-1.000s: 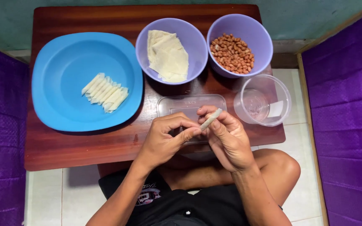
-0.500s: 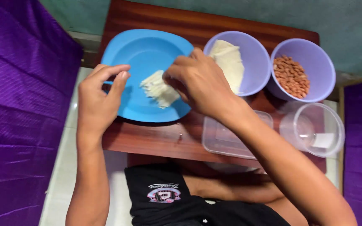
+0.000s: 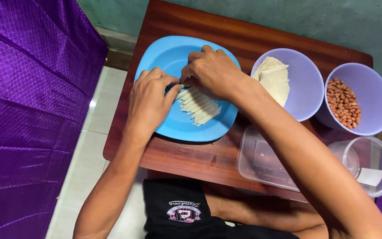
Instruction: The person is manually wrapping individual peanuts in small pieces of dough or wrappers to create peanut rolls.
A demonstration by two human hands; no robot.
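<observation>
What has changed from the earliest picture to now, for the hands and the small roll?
Both hands went from the table's near edge to the blue plate. The right hand carried the roll there; its fingers now rest at the row of rolls, and whether it has let go is hidden. The left hand now touches the row's end. Both purple bowls and the clear containers stayed put.

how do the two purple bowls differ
The left purple bowl holds pale, folded wrapper sheets; the right purple bowl holds brown peanuts. The left one sits next to the blue plate, the right one nearer the table's far corner. Both are round, lilac and about the same size.
</observation>
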